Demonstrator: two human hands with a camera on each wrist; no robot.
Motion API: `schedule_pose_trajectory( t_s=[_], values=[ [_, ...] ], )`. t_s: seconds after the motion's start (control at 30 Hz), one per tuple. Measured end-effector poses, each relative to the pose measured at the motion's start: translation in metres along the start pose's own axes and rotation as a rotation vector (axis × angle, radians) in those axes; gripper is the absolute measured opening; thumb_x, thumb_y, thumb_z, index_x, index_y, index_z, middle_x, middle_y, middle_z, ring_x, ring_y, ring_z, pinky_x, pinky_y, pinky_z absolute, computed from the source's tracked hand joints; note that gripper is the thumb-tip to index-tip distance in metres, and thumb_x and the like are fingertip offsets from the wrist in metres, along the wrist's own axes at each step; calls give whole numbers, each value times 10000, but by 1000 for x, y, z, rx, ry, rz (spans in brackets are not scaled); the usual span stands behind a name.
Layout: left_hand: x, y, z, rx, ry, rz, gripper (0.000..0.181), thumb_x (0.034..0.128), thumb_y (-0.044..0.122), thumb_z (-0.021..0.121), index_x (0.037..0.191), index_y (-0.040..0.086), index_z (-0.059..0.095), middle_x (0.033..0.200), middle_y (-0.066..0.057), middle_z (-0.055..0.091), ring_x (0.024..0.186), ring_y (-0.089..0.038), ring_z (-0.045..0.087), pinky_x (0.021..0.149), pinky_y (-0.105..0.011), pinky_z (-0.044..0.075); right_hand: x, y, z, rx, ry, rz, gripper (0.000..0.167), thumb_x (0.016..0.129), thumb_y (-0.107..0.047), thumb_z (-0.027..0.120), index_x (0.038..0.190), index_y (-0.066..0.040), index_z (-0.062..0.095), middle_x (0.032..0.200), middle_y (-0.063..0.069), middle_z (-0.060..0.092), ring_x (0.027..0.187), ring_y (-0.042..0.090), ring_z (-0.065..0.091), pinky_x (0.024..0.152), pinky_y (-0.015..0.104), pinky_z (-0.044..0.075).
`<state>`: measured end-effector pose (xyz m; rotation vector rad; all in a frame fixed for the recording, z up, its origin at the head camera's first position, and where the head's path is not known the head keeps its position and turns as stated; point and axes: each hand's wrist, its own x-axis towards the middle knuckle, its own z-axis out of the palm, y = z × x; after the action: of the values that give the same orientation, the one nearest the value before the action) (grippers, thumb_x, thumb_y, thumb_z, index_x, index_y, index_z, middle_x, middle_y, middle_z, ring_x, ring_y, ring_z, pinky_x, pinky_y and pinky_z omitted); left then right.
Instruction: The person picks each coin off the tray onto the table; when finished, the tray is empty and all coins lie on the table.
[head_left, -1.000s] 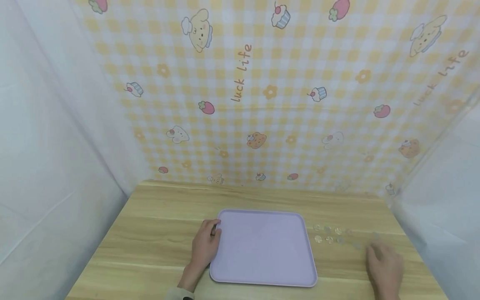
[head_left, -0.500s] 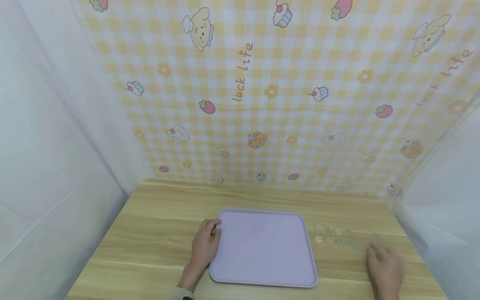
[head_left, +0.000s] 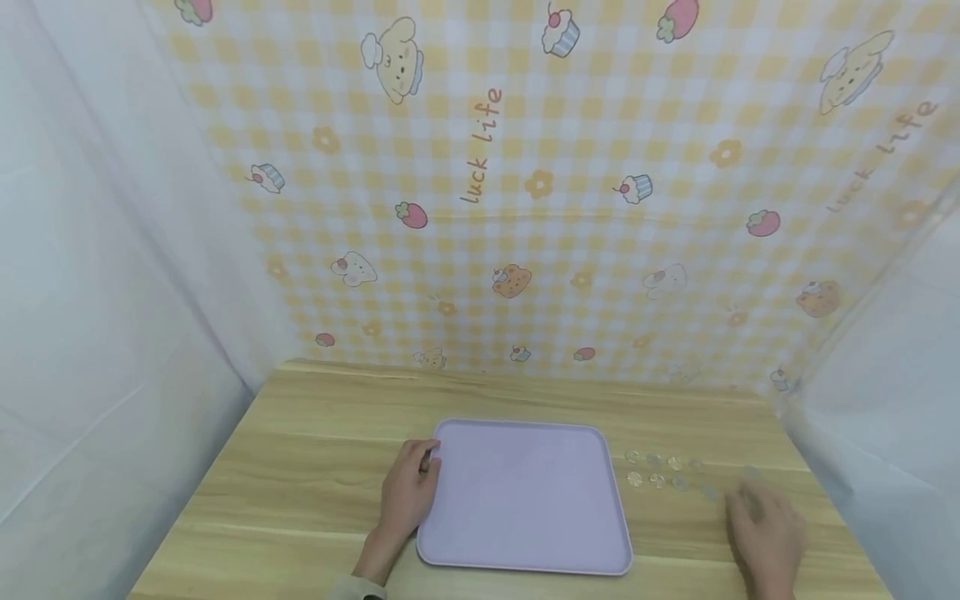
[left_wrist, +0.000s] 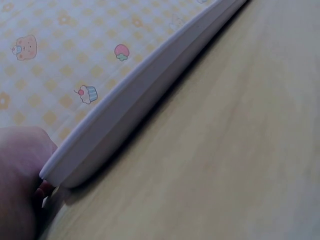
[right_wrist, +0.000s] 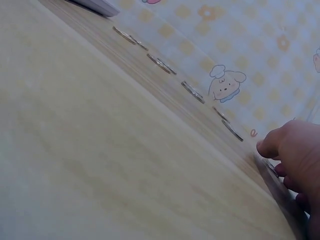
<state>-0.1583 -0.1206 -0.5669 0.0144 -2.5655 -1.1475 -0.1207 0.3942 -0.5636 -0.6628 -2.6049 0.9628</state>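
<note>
A pale purple rectangular tray (head_left: 525, 496) lies on the wooden table. My left hand (head_left: 408, 487) holds its left edge, thumb at the rim; in the left wrist view the fingers reach under the edge of the tray (left_wrist: 120, 112). To the tray's right, several thin round coins (head_left: 635, 479) lie flat in two rough rows. My right hand (head_left: 767, 529), slightly blurred, is low over the table at the right end of these rows. In the right wrist view its thumb stands apart from the bent fingers, and one coin (right_wrist: 271, 167) lies by the fingertips.
A yellow checked cloth (head_left: 517, 208) with cartoon prints hangs behind the table (head_left: 300, 483). White sheets (head_left: 112, 292) close in both sides. In the right wrist view, more coins (right_wrist: 192, 92) line the table towards the tray's corner (right_wrist: 102, 6).
My right hand shifts only slightly about the same spot, near the coin at the far right. My left hand and the tray keep their places. The coins look unmoved.
</note>
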Motion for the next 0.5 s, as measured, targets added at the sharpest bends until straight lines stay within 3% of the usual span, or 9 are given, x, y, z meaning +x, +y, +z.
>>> schedule_pose_trajectory(
  t_s=[0.2,0.3,0.5],
  values=[
    [-6,1,3,-22,-1,3,302,902,116,696,1203,97,684,1110,-30,663,834,-103,612,687,-267,495,-11,7,-11,-10,-23,2,421,1025,-278,515,1328,13,539,1405,311,480,1324,502,377,1144,675,160],
    [-7,-1,-1,-2,23,-2,332,886,103,711,1216,97,675,1052,-11,654,775,-77,574,637,-239,465,-17,3,-6,18,-11,12,379,1018,-229,523,1276,47,555,1347,325,515,1290,481,398,1121,667,200],
    [-7,-6,-9,4,9,-53,362,889,108,709,1246,104,655,980,12,618,749,-67,513,608,-219,415,-20,-2,4,43,48,16,322,983,-175,578,1208,53,613,1283,318,566,1227,463,460,1052,656,290]
  ],
)
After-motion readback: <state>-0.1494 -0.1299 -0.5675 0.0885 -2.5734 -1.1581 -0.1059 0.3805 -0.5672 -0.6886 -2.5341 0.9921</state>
